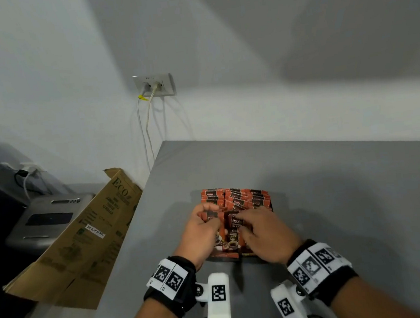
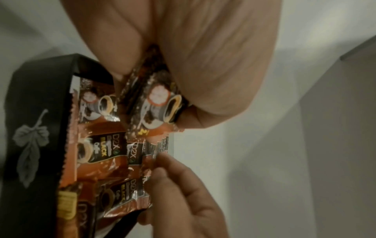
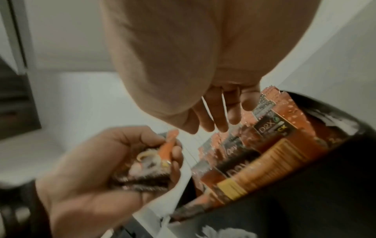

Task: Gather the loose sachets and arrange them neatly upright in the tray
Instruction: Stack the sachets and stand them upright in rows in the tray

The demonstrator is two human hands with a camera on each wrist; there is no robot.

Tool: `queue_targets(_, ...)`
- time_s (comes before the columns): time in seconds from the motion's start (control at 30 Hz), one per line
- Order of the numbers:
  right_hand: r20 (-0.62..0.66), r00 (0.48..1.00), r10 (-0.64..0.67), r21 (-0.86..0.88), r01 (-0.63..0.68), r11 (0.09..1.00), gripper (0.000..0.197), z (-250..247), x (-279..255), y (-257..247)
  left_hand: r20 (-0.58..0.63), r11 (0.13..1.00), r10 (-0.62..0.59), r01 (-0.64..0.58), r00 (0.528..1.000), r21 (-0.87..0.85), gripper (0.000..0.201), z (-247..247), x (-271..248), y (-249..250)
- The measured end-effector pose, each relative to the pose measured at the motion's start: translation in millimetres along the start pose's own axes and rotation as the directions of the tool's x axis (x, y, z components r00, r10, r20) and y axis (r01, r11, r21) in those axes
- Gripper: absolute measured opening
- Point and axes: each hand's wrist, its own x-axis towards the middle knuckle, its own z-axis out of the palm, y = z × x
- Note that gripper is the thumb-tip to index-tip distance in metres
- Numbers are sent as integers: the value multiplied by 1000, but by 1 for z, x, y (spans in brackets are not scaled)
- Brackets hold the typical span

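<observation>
The sachets (image 1: 236,200) are orange-and-black coffee packets marked "D2X Black", with a cup printed on them. Most stand upright in rows inside the black tray (image 2: 26,128), which bears a pale leaf print and sits on the grey bench (image 1: 336,198) toward its left edge. A small bunch of sachets (image 2: 154,106) is gripped just above the tray's near end.

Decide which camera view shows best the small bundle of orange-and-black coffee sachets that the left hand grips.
The left wrist view: the bundle of orange-and-black coffee sachets fills its centre, print legible, gripped by the left hand. The right wrist view shows only blurred edges. In the head view, fingers mostly hide it.
</observation>
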Motion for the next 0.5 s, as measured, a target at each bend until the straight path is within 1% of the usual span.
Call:
queue_targets(0.1, 63, 998, -22, -50, 25, 998, 19, 8, 4, -1, -30, 1000, -2, 2, 1000, 11, 34, -6, -1, 0)
queue_targets(0.2, 60, 998, -26, -93, 31, 995, 20, 14, 7, -3, -34, 1000, -4, 5, 999, 24, 39, -13, 1, -4)
queue_targets(0.37, 80, 996, -35, -124, 45, 991, 20, 23, 12, 0, -41, 1000, -17, 18, 999, 18, 39, -19, 1, -9)
queue_targets(0.5, 61, 998, -15, -96, 21, 995, 14, 25, 16, 0, -32, 999, -22, 23, 999, 37, 39, -20, 0, -8)
